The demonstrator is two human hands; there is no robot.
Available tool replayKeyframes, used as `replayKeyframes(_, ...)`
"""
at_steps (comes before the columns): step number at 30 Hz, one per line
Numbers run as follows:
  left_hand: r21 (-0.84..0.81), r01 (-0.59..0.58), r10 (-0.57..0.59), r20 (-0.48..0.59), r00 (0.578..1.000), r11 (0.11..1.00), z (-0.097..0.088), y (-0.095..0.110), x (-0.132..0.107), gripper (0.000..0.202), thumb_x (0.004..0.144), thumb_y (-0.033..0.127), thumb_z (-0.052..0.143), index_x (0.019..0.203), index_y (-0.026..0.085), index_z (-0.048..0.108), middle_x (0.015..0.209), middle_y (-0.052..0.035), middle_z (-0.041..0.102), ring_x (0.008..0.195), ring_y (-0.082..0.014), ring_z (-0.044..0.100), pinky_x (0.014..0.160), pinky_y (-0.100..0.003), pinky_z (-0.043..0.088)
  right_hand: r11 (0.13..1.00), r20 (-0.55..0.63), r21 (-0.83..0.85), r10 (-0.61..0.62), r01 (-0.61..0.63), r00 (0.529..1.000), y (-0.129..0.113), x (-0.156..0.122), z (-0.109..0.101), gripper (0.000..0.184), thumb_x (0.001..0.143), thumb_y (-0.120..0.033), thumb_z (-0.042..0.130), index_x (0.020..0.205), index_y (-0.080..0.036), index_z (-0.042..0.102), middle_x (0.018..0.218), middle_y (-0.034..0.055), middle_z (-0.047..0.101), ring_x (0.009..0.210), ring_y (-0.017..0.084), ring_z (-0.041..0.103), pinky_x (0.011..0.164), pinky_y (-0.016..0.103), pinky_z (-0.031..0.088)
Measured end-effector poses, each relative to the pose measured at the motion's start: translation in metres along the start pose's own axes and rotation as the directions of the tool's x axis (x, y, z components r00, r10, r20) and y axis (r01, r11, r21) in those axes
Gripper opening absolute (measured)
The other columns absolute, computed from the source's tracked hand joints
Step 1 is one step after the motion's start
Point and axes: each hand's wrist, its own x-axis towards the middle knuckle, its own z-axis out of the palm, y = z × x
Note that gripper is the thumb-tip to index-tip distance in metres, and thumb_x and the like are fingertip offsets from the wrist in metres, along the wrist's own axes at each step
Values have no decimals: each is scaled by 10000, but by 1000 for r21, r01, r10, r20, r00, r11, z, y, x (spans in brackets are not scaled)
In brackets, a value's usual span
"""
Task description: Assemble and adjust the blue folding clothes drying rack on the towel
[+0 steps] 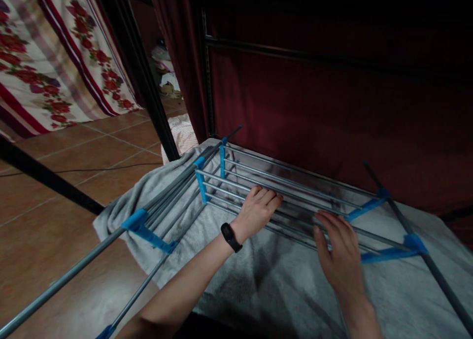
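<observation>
A rack of grey metal tubes with blue plastic brackets [201,185] lies on a grey blanket [254,270]. My left hand [258,208], with a black band [230,236] on its wrist, is closed around the tubes near the rack's middle. To its right, my right hand [340,243] is open over the same row of tubes. Its thumb stands apart and its fingertips are at the tubes; whether they touch is unclear. Another blue bracket [393,253] joins the tubes to a long side pole [439,280] at the right.
Black metal posts [144,78] frame the sleeping-place-like space. A dark red curtain [332,112] hangs behind. Long rack tubes [66,275] reach out over the tiled floor [121,137] at left. A flowered cloth [62,63] hangs beyond, and a dark cable [92,169] crosses the floor.
</observation>
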Motion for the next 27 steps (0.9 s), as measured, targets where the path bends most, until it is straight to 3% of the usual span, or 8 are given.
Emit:
replayKeyframes(2,1,6,-6,28,1000,1000,-1,0,0,207,1021,182,492,1180,163,622,977,-61,690,860,-189,590,838,-378,408,985,102,-122,-114,126,988,6,9,10,391,1023,-309,504,1404,-259,575,1333,96,663,1243,280,592,1149,532,375)
replayKeyframes(6,-26,7,-4,116,993,1000,-2,0,-1,240,1026,166,456,1205,160,617,1016,-75,683,905,-188,608,897,-379,420,925,186,-313,-162,215,969,18,17,23,427,1011,-208,469,1431,-218,545,1234,125,680,1080,284,621,987,470,466)
replayKeyframes(11,-17,20,-17,148,989,1000,-11,5,0,277,1012,154,475,1259,154,598,1083,-95,672,958,-197,624,926,-383,445,900,202,-347,-204,264,958,24,20,20,417,991,-141,449,1378,-214,583,1092,111,675,968,262,615,916,423,480)
replayKeyframes(20,-1,97,-97,3,995,995,-34,19,11,374,977,132,504,1343,179,560,1354,-144,606,1293,-250,542,1136,-466,384,917,136,-325,-196,231,971,19,31,11,393,1003,-154,457,1368,-225,585,1110,99,676,1011,257,619,940,404,477)
replayKeyframes(24,29,148,-147,-41,988,989,-51,6,21,429,967,107,463,1379,192,548,1387,-152,588,1321,-260,527,1152,-494,356,919,161,-321,-185,229,970,21,31,13,426,980,-145,469,1380,-234,584,1096,95,671,1007,260,618,930,408,476)
replayKeyframes(27,54,261,-256,-76,964,964,-68,-17,31,429,955,122,464,1361,206,574,1363,-142,595,1291,-278,536,1115,-495,377,922,186,-317,-171,224,968,24,29,17,440,967,-127,469,1377,-232,586,1085,92,670,976,257,612,908,403,474)
